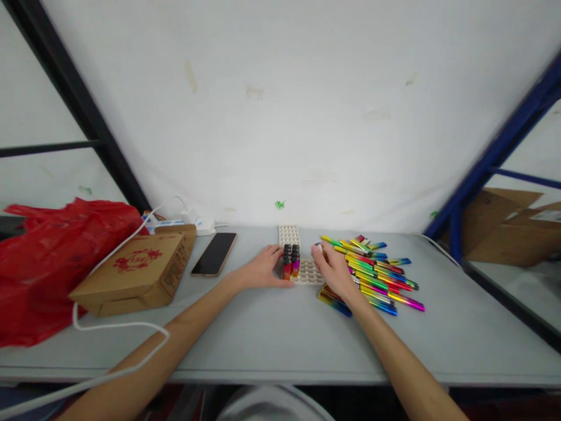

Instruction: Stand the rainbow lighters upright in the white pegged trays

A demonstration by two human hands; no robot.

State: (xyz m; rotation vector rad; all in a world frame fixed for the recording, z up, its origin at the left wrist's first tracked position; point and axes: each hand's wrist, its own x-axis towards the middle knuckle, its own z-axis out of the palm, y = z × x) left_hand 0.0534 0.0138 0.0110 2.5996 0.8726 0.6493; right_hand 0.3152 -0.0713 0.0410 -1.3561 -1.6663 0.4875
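A white tray with rows of round holes [309,272] lies on the table in front of me. Several lighters with black tops [291,261] stand upright at its left end. My left hand [264,268] curls round that end, thumb at the near side and fingers at the far side. Over the tray's right end, my right hand [332,268] is closed in a pinch; a small pale and dark tip shows at its fingers, too small to name. Beside and partly under this hand is a loose pile of slim, shiny multicoloured sticks [376,275].
Behind the lighters lies another white holed piece [288,234]. To the left are a phone [214,254], a brown cardboard box [131,269], a red plastic bag [65,257] and a white cable [123,324]. The wall [307,117] bounds the table's back.
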